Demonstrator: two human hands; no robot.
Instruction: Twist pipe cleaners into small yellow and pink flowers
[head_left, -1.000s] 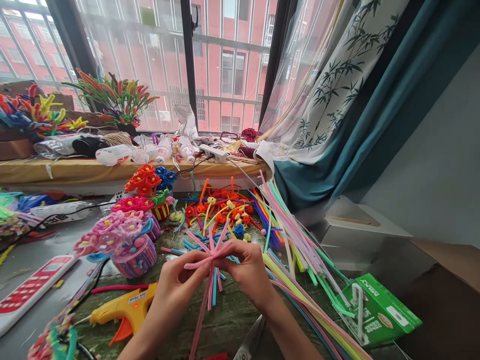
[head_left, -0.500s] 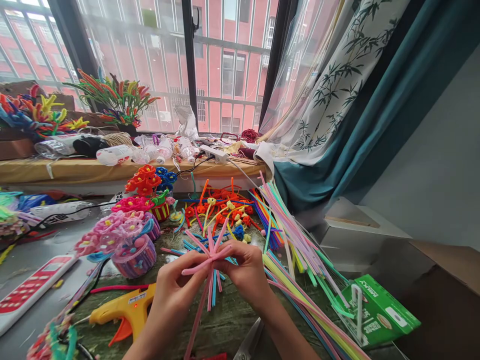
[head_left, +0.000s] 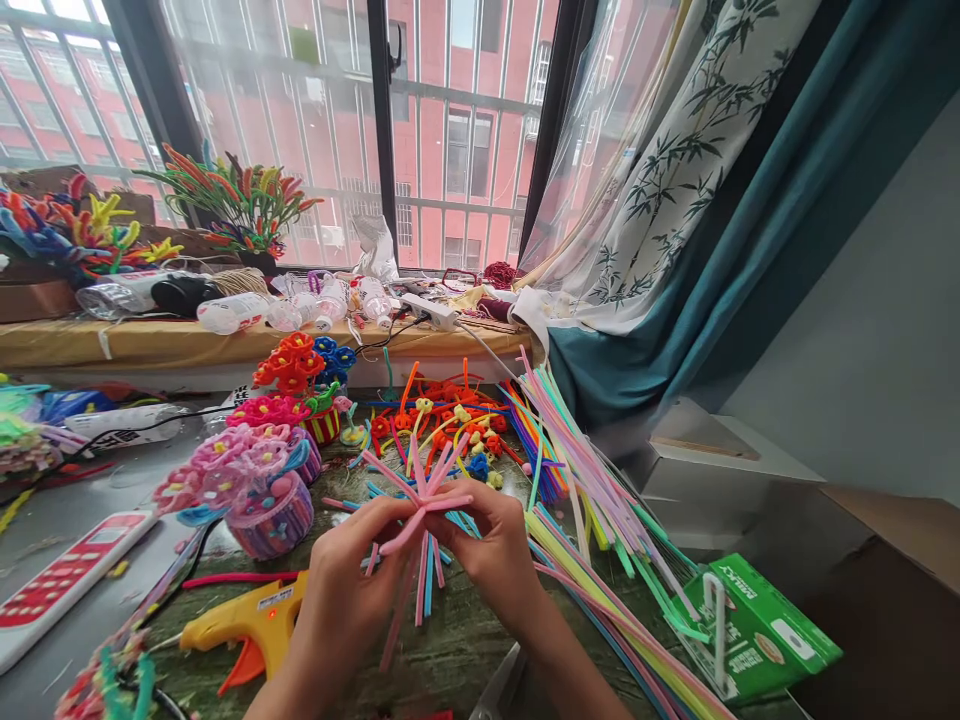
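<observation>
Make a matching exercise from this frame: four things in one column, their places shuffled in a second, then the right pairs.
Things:
1. Glue gun
2. Power strip
3. Green box
4. Scissors

Places:
A. Beside the right forearm
B. On the windowsill
C. Next to the left hand
D. Beside the loose pipe cleaners

Pairs: 1-C, 2-B, 3-D, 4-A
</observation>
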